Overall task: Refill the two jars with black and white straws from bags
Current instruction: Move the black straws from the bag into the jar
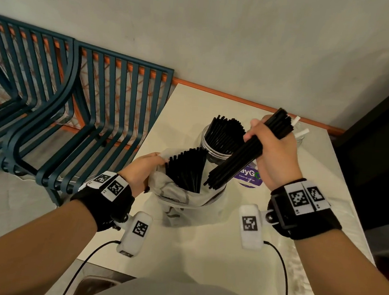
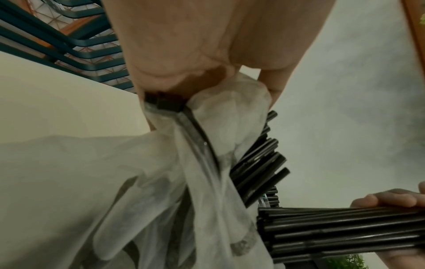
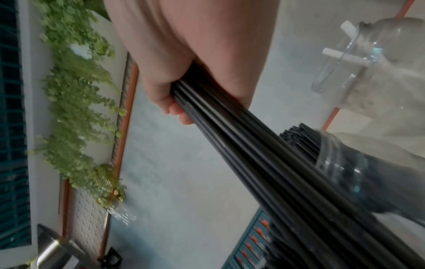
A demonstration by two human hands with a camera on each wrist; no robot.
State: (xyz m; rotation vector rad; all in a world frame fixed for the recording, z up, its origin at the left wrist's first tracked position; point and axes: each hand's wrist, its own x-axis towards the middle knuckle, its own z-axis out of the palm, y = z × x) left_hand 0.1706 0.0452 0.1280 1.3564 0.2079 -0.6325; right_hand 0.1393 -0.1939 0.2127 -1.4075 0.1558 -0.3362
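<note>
Holding one straw bundle (image 1: 242, 151), two jars (image 1: 214, 146)

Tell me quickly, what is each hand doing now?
Left hand: closed, gripping the plastic bag at its top edge.
Right hand: closed, holding a bundle of black straws.

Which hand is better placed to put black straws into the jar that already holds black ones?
The right hand. Its grip is already round a bundle of black straws, lifted beside the jar. The left hand grips the bag's edge, holding it open.
</note>
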